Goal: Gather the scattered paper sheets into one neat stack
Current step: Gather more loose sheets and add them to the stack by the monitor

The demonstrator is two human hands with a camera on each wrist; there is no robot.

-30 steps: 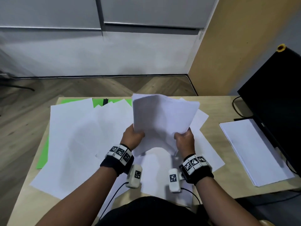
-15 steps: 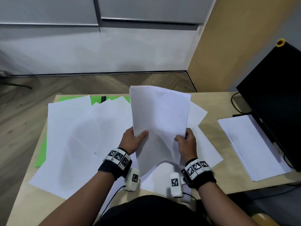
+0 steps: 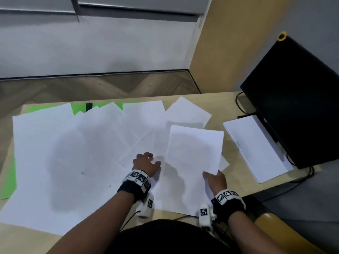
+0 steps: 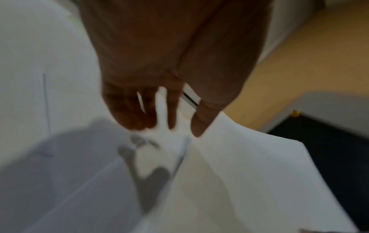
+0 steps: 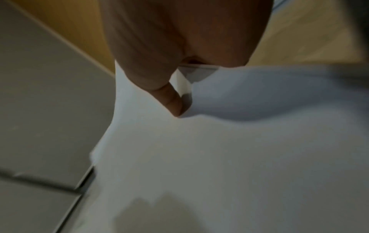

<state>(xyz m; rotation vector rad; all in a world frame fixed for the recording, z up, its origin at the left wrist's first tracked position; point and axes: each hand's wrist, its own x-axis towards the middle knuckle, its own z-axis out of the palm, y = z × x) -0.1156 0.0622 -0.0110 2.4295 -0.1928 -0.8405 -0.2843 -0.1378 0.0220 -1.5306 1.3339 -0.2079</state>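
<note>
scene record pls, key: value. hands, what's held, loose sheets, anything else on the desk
left hand: over the loose sheets, fingers spread, holding nothing
right hand: pinches the near right corner of the held sheets
held sheets: white, lifted at the near edge
loose sheets: overlapping across the desk's left and middle
green mat: under the loose sheets
side stack: squared pile at right, beside the monitor
monitor: dark, right edge
desk: light wood

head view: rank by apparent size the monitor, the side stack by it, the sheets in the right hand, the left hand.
1. monitor
2. side stack and sheets gripped by the right hand: look alike, not ranked
3. left hand
</note>
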